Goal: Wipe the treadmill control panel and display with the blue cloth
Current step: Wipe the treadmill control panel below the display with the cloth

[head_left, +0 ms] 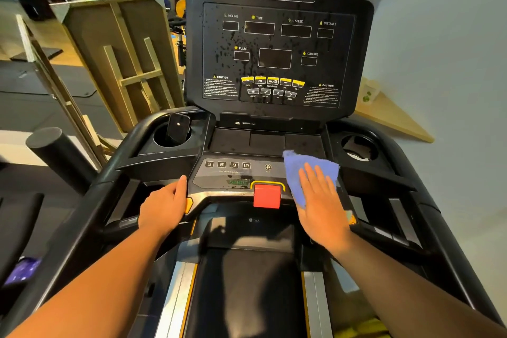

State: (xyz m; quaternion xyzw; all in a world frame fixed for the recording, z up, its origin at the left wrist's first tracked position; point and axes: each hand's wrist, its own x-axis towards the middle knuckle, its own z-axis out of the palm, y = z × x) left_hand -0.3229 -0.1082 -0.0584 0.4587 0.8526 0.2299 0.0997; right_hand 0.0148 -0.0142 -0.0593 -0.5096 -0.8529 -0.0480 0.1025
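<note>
right hand (319, 200) lies flat on the blue cloth (307, 170), fingers straight and together, palm pressing it onto the right end of the control panel (219, 181). flat palm spreads the pressure, which suits wiping a smooth sloped surface better than a pinch would. cloth sticks out ahead of and to the left of the fingertips, its far corner reaching up over the edge of the black tray (263, 143) above the panel; its lower left edge sits just beside the red stop button (267, 196), not on it as far as can be seen.

left hand (164, 206) rests on the left end of the panel, fingers laid over the edge near an orange tab (189, 204), holding nothing loose. looks like a brace to steady the body while the other arm works.

display (277, 52) stands upright behind, well apart from the cloth, speckled with droplets or spots across its dark face and around the yellow buttons (271, 81). judgement: display not yet wiped; the left part of the panel with the number keys (227, 164) also shows specks near the green readout (238, 182).

a dark object (178, 129) stands in the left cup holder (164, 143); cannot tell what it is.
</note>
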